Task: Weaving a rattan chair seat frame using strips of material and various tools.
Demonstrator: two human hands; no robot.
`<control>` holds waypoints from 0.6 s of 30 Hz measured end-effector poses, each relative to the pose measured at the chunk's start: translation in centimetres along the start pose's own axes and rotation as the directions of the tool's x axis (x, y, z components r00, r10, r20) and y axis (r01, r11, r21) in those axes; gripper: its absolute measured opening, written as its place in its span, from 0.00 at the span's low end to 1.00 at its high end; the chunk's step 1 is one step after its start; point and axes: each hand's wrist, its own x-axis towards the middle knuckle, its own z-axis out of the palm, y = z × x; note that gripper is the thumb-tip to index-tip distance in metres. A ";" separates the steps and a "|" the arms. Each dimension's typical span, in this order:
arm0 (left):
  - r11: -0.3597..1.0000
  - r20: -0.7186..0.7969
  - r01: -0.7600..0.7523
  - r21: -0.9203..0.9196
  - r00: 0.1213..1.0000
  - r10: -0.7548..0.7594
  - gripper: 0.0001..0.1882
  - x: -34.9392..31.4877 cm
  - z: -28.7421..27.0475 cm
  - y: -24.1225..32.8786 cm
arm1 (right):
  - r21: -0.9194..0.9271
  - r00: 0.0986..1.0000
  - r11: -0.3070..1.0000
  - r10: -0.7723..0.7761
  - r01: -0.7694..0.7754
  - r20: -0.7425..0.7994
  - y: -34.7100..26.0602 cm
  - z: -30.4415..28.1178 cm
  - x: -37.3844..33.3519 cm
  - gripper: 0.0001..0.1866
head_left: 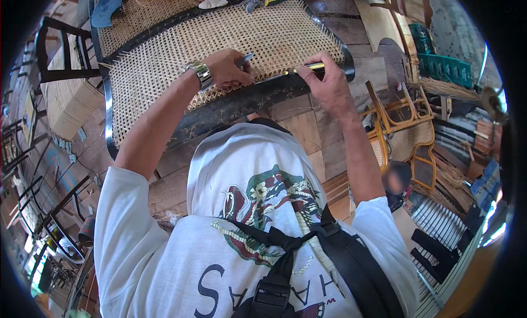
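Gripping a yellow-and-black tool point(314, 66), the right hand point(331, 91) is at the near edge of a woven cane sheet point(219, 35). Its thumb and fingers are closed about the handle, with no gap seen between grip and tool. The tool's narrow tip points left, toward the left hand point(226, 68), and lies near the line where cane meets a black frame point(236, 105); whether the tip touches that line cannot be told.

The left hand's fingers are curled inward, holding a grey pointed tool point(245, 59), which projects to the right of the knuckles, away from the person. The left fingertips are low at the same near edge; contact with the cane there cannot be confirmed. The two hands are apart, with a short run of the edge between them.

The cane sheet extends beyond the fingers of both hands and well to the left of the left fingers. The frame's broad near rail runs just on the person's side of the fingers. A metal watch point(198, 75) is on the left wrist.

Well beyond the fingers, at the sheet's far side, lie yellow-handled pliers point(270, 0) and a white object point(213, 1); its kind cannot be told.
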 end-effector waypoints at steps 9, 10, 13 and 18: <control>0.997 0.020 -0.046 -0.062 0.999 0.048 0.12 0.9 -0.1 -1.0 | -0.339 0.798 0.722 -0.551 0.603 0.245 -6.4 4.4 -0.5 0.07; 0.996 0.015 -0.053 -0.075 0.998 0.054 0.12 0.9 -0.1 -1.2 | -0.351 0.794 0.713 -0.544 0.607 0.271 -6.2 4.3 -0.2 0.07; 0.982 0.064 -0.033 -0.185 0.997 0.046 0.12 0.4 -0.3 -1.2 | -0.364 0.801 0.714 -0.535 0.599 0.268 -6.8 4.3 -1.6 0.09; 0.994 -0.007 -0.109 -0.032 0.994 0.109 0.12 1.3 0.2 -1.4 | -0.349 0.936 0.870 -0.343 0.348 0.078 -6.9 3.8 -1.2 0.15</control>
